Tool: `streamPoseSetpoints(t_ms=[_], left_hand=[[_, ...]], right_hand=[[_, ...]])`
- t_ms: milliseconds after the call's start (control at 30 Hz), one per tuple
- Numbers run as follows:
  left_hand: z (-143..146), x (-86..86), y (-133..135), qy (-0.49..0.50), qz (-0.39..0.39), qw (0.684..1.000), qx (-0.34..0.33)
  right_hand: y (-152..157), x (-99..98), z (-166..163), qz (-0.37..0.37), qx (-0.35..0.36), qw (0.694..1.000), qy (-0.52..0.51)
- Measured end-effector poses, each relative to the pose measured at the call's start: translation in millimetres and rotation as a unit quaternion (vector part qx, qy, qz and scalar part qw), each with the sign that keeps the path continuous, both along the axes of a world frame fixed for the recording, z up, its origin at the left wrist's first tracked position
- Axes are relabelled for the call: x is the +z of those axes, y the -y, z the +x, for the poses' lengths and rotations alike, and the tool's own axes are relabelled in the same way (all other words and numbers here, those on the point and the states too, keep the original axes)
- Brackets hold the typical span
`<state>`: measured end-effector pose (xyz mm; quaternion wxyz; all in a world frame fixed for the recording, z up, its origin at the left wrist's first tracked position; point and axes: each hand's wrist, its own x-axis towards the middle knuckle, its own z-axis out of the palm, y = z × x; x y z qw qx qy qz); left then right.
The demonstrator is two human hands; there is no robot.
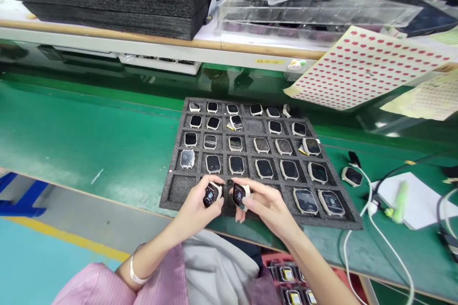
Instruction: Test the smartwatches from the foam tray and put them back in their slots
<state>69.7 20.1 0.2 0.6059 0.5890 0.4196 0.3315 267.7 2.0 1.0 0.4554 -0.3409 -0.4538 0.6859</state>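
Note:
My left hand (pixel 201 202) is closed around a smartwatch case (pixel 211 194) without a strap, its dark screen lit with a pale graphic. Close beside it, my right hand (pixel 265 200) grips a second smartwatch case (pixel 239 195), also lit, with the thumb on its lower edge. Both hands hover over the near edge of a black foam tray (pixel 179 189). Several more watch cases, such as a silver one (pixel 264 168), sit in its square pockets, mostly with dark screens. My right hand hides part of the front row.
To the right lie a loose watch case (pixel 352 176), white cables (pixel 372 208), a green marker-like stick (pixel 400 200) and white paper (pixel 425 195). A sticker sheet (pixel 361 66) hangs from the shelf. Black foam (pixel 118 0) is stacked above. A red crate (pixel 268 259) holds boxed watches below.

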Motion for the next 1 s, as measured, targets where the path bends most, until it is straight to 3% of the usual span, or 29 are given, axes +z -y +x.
streamPoseSetpoints(t_ms=[667,867,1000], left_hand=[[0.1,0.0,1.6,-0.008,0.029,0.999,0.027],[0.7,-0.9,2.7,0.024,-0.026,0.999,0.020],[0.0,-1.8,2.1,0.013,-0.016,0.999,0.026]], right_hand=[[1.0,-3.2,1.1,0.009,-0.007,1.000,0.000],[0.1,-2.5,1.6,0.014,-0.007,1.000,0.007],[1.0,0.2,0.3,-0.002,-0.017,1.000,0.011]])
